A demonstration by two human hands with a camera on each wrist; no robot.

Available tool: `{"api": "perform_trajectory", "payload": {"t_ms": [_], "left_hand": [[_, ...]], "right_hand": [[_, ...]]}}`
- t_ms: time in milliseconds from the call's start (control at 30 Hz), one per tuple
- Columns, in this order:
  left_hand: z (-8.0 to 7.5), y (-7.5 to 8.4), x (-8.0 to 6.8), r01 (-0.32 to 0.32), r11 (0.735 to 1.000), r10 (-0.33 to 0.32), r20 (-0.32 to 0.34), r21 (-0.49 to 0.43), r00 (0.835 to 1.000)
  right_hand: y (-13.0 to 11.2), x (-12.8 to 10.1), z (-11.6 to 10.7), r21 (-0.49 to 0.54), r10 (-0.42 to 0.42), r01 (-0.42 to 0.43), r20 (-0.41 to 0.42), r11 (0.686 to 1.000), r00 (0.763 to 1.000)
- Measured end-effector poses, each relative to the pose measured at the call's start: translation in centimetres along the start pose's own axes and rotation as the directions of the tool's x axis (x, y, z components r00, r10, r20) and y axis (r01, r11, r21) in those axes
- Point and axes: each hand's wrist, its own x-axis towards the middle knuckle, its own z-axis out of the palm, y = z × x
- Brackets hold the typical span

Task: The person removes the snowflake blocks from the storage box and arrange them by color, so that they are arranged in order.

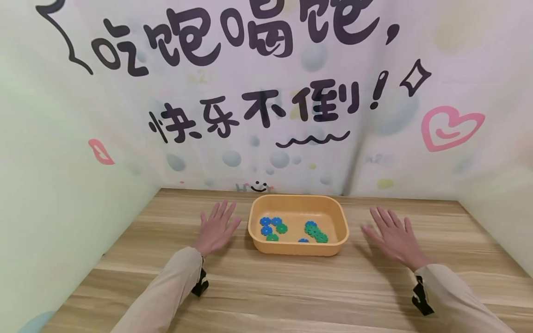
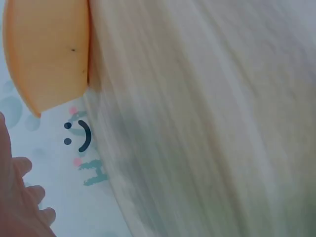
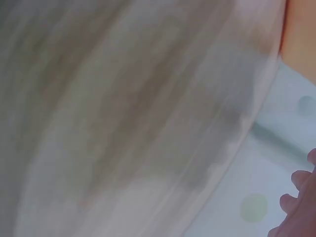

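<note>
An orange plastic tray (image 1: 298, 202) stands on the wooden table (image 1: 266, 286) near the back wall. Inside it lie several blue and green gear-shaped toy pieces (image 1: 272, 227), in one cluster at the left and another at the right (image 1: 315, 231). My left hand (image 1: 216, 227) lies flat on the table just left of the tray, fingers spread and straight. My right hand (image 1: 393, 236) lies flat to the tray's right, fingers spread too. Neither hand holds anything. In the left wrist view, the tray's outer wall (image 2: 47, 49) and my fingertips (image 2: 22, 197) show; the right wrist view is blurred, with my fingertips (image 3: 298, 197) at the edge.
A printed backdrop (image 1: 266, 92) with black characters, a pink heart and lips closes off the back and both sides. The wooden tabletop stretches toward me in front of the tray. Beige sleeves (image 1: 166, 291) cover both forearms, with black wrist mounts.
</note>
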Motion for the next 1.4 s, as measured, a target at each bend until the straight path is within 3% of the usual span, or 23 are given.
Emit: {"api": "perform_trajectory", "payload": {"t_ms": [200, 333, 533, 667, 867, 1133, 1400], "left_hand": [[-0.1, 0.5, 0.5, -0.042, 0.989, 0.033, -0.064, -0.145, 0.997], [-0.2, 1.0, 1.0, -0.062, 0.955, 0.043, -0.071, -0.290, 0.997], [-0.1, 2.2, 1.6, 0.039, 0.900, -0.048, -0.011, -0.434, 0.999], [0.0, 3.0, 2.0, 0.104, 0.873, -0.112, 0.012, -0.477, 0.994], [0.2, 3.8, 2.3, 0.126, 0.840, -0.139, 0.016, -0.528, 0.990], [0.3, 4.6, 3.0, 0.180, 0.816, -0.195, 0.033, -0.549, 0.980], [0.5, 4.5, 3.7, 0.214, 0.790, -0.224, 0.054, -0.575, 0.973]], "right_hand": [[-0.8, 0.2, -0.3, 0.046, -0.006, 0.005, 0.013, 0.999, 1.000], [-1.3, 0.3, -0.5, 0.079, -0.019, 0.019, -0.007, 0.997, 1.000], [-2.6, 0.6, -1.2, 0.152, -0.088, 0.101, -0.092, 0.983, 0.992], [-3.8, 1.1, -1.7, 0.202, -0.149, 0.174, -0.135, 0.964, 0.980], [-5.0, 1.8, -2.5, 0.263, -0.161, 0.198, -0.158, 0.944, 0.974], [-6.4, 3.4, -4.2, 0.340, -0.148, 0.174, -0.101, 0.924, 0.984], [-7.9, 4.9, -3.8, 0.357, -0.161, 0.159, -0.026, 0.920, 0.987]]}}
